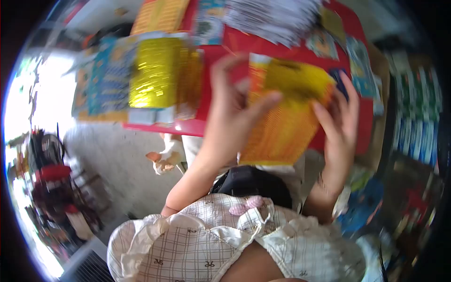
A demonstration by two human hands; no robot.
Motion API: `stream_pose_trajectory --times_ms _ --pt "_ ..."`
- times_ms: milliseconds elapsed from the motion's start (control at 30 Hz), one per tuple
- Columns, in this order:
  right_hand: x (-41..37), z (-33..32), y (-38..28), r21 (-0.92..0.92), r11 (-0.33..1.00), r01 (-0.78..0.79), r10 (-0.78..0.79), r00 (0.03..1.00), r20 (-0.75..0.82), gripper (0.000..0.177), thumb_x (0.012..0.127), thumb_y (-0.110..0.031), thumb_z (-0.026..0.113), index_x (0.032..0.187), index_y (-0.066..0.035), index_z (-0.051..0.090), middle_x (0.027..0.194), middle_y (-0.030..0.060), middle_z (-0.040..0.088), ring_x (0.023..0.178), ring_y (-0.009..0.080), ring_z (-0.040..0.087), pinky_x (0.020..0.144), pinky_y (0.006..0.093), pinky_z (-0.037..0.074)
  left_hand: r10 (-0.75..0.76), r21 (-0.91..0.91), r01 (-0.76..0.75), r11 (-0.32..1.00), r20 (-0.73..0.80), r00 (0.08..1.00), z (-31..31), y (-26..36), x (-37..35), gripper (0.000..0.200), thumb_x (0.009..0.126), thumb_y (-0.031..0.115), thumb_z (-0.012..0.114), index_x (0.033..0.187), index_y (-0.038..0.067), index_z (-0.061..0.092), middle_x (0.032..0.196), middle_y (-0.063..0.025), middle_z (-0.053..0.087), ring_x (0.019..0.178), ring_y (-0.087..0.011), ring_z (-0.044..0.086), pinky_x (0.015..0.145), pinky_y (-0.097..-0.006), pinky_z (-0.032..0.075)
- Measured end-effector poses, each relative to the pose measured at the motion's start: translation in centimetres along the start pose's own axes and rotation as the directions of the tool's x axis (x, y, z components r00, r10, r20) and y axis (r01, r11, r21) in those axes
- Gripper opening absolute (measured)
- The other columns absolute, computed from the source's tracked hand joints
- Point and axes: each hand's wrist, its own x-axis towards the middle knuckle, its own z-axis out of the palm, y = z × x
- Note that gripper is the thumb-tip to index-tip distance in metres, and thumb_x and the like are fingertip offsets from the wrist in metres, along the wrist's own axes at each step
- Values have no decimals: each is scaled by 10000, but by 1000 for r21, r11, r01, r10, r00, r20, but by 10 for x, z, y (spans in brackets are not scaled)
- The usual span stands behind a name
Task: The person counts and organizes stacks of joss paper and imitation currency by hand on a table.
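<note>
Between my two hands, over the near edge of a red table (188,127), is an orange and gold paper packet (282,127). My left hand (235,103) grips its left side, thumb on the front. At its right side my right hand (336,113) has its thumb and fingers around the edge, slightly blurred. A small dark blue object (339,82) shows by the right fingers; what it is cannot be made out. Left of my hands lies a shiny gold foil sheet (155,73) on blue printed papers (105,77).
A pile of white papers (272,19) lies at the table's back, beside an orange packet (159,16). Printed papers (361,68) sit at the right. A white and orange animal (169,154) is on the floor below the table. Shelved goods (416,113) stand far right.
</note>
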Motion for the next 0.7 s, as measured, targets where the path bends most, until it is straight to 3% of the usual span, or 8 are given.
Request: stream_pose_trajectory --times_ms 67,100,167,267,367,400,600,700 --pt "-1 -6 -2 22 1000 12 -11 1000 -22 673 834 19 642 1417 -77 321 1144 75 533 1068 152 521 948 289 407 -93 51 88 995 112 989 -9 -6 0 387 884 33 630 1207 -16 421 1035 -79 627 917 -89 598 766 -217 492" --pt "-1 -7 -6 44 999 -10 11 1000 -18 616 869 -26 612 1413 -61 326 1172 82 526 1098 162 505 981 306 379 -106 -148 118 982 86 991 0 -3 -5 278 897 77 630 1131 -15 511 1046 -39 621 908 -52 575 766 -195 468" --pt "-1 -12 -7 136 991 7 -10 1000 21 572 891 -59 590 1403 -37 335 1209 94 525 1117 171 496 1001 308 357 -40 -261 47 964 33 999 5 -4 -15 309 909 79 615 1174 -4 482 1061 -41 618 953 -70 578 814 -213 466" --pt "-7 -37 -7 -22 999 32 -22 935 353 488 889 -85 619 1325 4 418 1201 101 557 1118 145 501 969 277 368 99 -391 -142 909 -128 987 16 -2 -25 325 915 83 607 1198 8 465 1075 -51 614 988 -91 581 846 -232 466" --pt "-17 -33 -19 -245 969 -24 104 943 317 391 867 -69 657 1217 24 508 1100 69 603 1008 114 547 888 249 415 28 -429 -84 900 -133 991 10 11 -21 359 895 60 625 1205 12 451 1125 -78 611 1029 -133 594 891 -274 474" --pt "-21 -26 -24 -167 985 -48 92 959 268 310 848 -58 686 1114 34 556 1020 42 626 918 91 569 822 232 442 -16 -400 -4 916 -46 999 4 12 -20 416 866 40 654 1220 10 439 1148 -86 609 1046 -150 594 902 -291 474" --pt "-31 -22 -19 -52 999 -16 30 959 282 355 848 -100 696 1125 33 518 995 63 632 938 94 572 823 237 445 -243 -296 281 913 160 957 2 22 -22 459 804 36 718 1217 6 521 1129 -91 620 1023 -176 603 909 -325 474" --pt "-31 -21 -11 67 995 79 -93 970 227 498 850 -224 704 1186 44 452 960 90 629 907 130 590 813 274 454 -161 -235 139 962 -75 984 -2 71 -37 446 800 17 707 1204 -6 520 1135 -109 613 1012 -195 607 897 -331 483"
